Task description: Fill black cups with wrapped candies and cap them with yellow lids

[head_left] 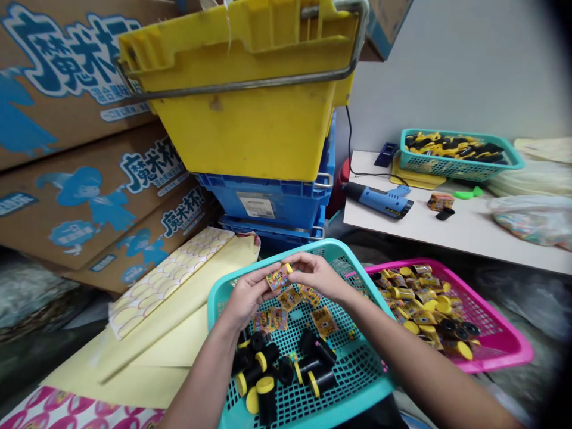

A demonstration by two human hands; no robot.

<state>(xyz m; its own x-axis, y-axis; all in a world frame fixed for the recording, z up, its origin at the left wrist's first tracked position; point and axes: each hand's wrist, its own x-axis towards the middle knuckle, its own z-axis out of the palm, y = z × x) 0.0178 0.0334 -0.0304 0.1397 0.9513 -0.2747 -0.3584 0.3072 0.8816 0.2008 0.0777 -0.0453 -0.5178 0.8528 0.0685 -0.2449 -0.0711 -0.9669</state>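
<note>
Both my hands meet over the far part of a turquoise mesh basket (313,411). Between them is a small canister (279,277) in a colourful printed wrapper, tilted, with a yellow cap at its right end. My left hand (250,292) grips its body. The fingers of my right hand (318,276) are pinched at the capped end. Below, in the basket, lie printed wrapper sleeves (324,322), some flattened. Nearer to me are several black canisters (322,380) with yellow caps, and a loose yellow cap (252,400).
A pink basket (500,345) of wrapped canisters stands at right. On the white table (379,229) are a blue heat gun (379,199) and another turquoise basket (456,167). Yellow (241,125) and blue crates (268,205) stack ahead. Cartons (75,196) and sticker sheets (165,280) are at left.
</note>
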